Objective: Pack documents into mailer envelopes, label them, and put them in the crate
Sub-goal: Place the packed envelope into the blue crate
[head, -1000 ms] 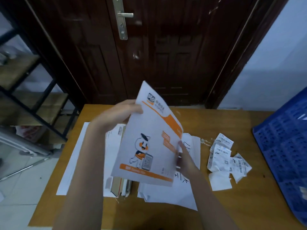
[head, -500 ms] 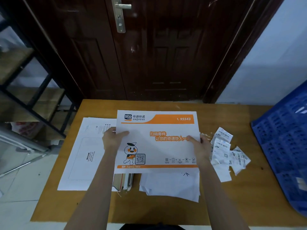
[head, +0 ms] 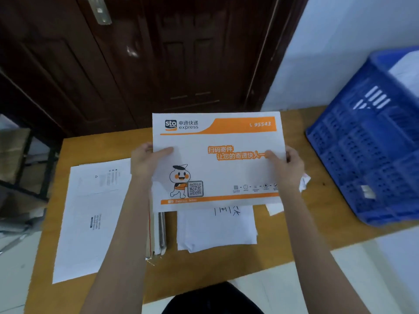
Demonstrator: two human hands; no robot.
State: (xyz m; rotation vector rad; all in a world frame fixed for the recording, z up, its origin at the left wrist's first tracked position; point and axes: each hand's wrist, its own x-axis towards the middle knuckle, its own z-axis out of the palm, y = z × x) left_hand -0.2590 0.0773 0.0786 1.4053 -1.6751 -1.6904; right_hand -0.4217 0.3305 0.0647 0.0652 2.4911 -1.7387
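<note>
- I hold the mailer envelope (head: 217,159) printed face up above the wooden table (head: 294,234), its long axis running left to right across me, the logo strip on the far edge and the orange band on the near edge, so the print reads upright to me.
- My left hand (head: 145,162) pinches the envelope's left edge: thumb on top of the face, the other fingers hidden underneath.
- My right hand (head: 288,168) pinches the right edge the same way, thumb lying over the end of the orange lettering.
- Under the envelope's near edge lies a pile of white documents (head: 217,227) with handwriting at its top.
- To my left, a stack of blank-side envelopes (head: 90,218) lies flat, its long axis running away from me.
- The blue crate (head: 367,141) stands at the table's right end, tilted in view and well apart from the envelope.
- White labels (head: 303,181) peek out just beside my right hand.
</note>
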